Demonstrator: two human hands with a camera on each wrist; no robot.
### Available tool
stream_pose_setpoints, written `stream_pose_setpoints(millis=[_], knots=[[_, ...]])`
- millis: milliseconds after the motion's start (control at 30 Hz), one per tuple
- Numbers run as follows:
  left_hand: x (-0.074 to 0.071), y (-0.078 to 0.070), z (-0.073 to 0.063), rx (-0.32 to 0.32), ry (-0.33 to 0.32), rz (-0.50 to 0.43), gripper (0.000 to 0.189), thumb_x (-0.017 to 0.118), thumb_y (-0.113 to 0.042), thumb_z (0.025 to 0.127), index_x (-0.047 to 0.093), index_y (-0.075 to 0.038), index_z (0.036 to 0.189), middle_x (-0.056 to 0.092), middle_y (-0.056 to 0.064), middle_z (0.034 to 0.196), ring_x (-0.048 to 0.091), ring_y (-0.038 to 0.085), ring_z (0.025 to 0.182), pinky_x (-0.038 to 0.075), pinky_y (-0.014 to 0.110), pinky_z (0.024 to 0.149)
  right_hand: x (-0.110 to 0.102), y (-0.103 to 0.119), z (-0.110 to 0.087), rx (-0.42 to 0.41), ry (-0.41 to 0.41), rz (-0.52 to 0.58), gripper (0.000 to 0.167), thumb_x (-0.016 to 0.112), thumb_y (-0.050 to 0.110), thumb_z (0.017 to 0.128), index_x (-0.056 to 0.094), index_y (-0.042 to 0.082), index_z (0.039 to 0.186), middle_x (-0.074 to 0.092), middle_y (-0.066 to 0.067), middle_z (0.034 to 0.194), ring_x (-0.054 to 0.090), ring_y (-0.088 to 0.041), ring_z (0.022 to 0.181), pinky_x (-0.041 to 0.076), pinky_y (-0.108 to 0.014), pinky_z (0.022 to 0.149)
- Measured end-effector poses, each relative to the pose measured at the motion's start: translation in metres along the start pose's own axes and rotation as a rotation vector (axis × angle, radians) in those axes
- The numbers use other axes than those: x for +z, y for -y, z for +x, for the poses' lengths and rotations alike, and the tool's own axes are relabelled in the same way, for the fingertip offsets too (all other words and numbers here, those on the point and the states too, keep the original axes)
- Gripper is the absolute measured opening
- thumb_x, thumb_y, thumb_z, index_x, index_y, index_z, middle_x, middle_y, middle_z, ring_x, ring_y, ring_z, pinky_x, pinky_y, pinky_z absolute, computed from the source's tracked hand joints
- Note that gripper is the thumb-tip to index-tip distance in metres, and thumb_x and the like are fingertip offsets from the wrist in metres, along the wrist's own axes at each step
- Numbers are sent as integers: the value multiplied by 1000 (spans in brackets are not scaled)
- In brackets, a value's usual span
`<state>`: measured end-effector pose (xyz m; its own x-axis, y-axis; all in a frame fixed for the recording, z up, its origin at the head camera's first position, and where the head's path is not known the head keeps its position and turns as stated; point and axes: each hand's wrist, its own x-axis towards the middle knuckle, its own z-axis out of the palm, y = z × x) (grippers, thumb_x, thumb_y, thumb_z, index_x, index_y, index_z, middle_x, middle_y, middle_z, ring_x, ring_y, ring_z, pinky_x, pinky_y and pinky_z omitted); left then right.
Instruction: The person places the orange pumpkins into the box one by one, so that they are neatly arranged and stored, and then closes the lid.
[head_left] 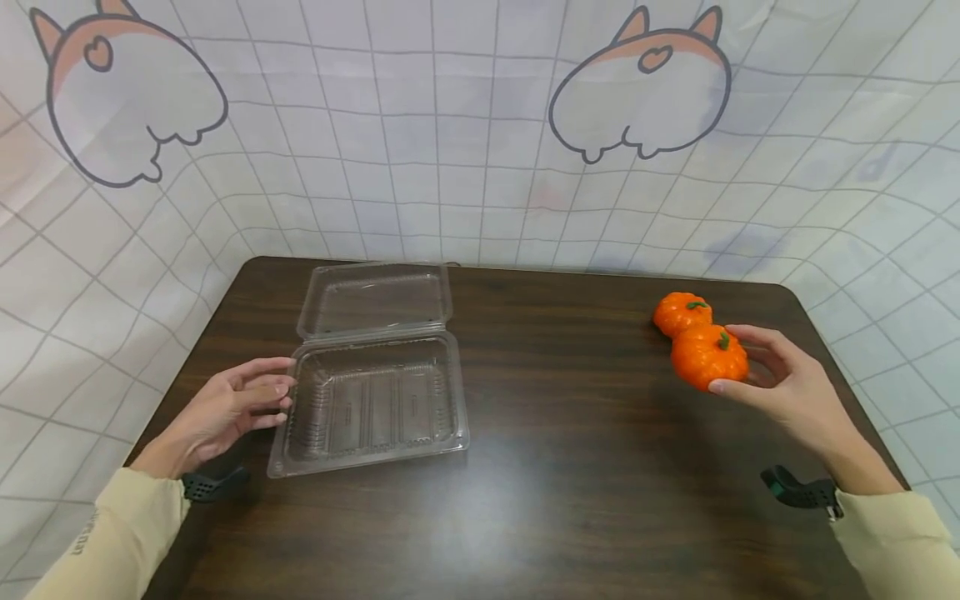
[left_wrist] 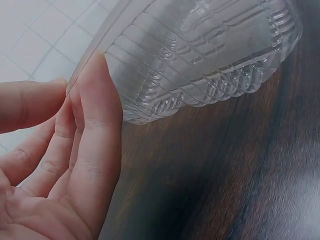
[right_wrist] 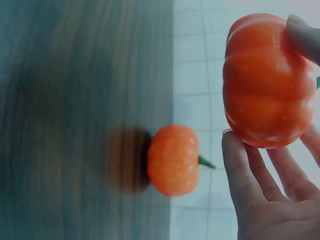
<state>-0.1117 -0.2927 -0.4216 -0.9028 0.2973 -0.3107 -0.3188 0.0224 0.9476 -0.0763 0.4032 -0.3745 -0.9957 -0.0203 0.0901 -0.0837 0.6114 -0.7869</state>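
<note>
A clear plastic clamshell container (head_left: pixel 375 400) lies on the left of the table with its lid (head_left: pixel 377 298) folded back. At its left rim, my left hand (head_left: pixel 225 408) pinches the edge between thumb and fingers; the left wrist view shows the container's ribbed side (left_wrist: pixel 200 90) close up. On the right, my right hand (head_left: pixel 795 392) grips a small orange pumpkin (head_left: pixel 708 358) with a green stem, thumb on one side and fingers on the other. That pumpkin is held above the table. Behind it a second orange pumpkin (right_wrist: pixel 174 160) stands on the tabletop.
The dark wooden table (head_left: pixel 540 467) has rounded back corners. A white grid-patterned cloth (head_left: pixel 465 167) with cartoon animals hangs behind it and along both sides. Dark bands (head_left: pixel 213 485) circle both wrists below cream sleeves.
</note>
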Motion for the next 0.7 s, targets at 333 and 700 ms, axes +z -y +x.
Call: stream_pose_setpoints(millis=[333,700], knots=[[17,-2,7,-7,35,21,32,62,-9,103,58,-24,132,74,-11,109,73,9,93,65,30,84,9,15,10,-82,23,38,75,84,0,83,50,12,148,52,21,139,58,13,114,54,-4,85],[37,-3,16,-32,74,46,35,63,-10,102,57,-22,134,73,-10,110,73,9,95,65,32,84,23,38,15,-106,48,81,69,83,1,84,52,11,146,53,18,141,58,15,119,52,-3,90]])
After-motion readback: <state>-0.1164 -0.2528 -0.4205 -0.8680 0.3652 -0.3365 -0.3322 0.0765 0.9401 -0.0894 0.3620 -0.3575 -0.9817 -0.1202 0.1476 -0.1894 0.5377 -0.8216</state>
